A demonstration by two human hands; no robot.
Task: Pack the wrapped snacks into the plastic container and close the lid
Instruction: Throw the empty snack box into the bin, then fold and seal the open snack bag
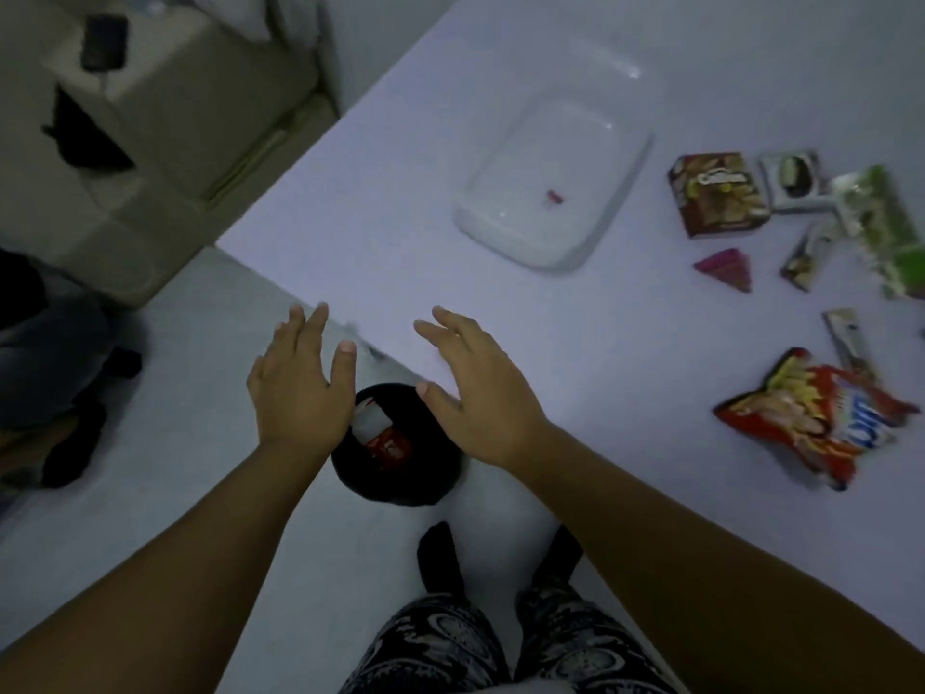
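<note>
While a person in dark patterned trousers stands at the near corner of a white table, both bare hands are held out flat at its edge, gripping nothing. Farthest left, beyond the table, sits a beige sofa with a dark object on its arm. The left hand hovers with fingers straight and slightly spread just off the table's corner; the right hand, fingers equally relaxed and splayed, hangs over the table's near edge. Between and below the wrists, a round black bin on the pale floor holds a red-and-white wrapper. Farther back on the table lies the clear plastic container, uncovered and unpacked apart from a small red speck inside, with what may be its clear lid just behind. To its right, well apart from both hands, the wrapped snacks are scattered: a brown packet, a small pink triangular wrapper, a grey-framed packet, a green packet, two slim bars, and nearest, a red chip bag.
</note>
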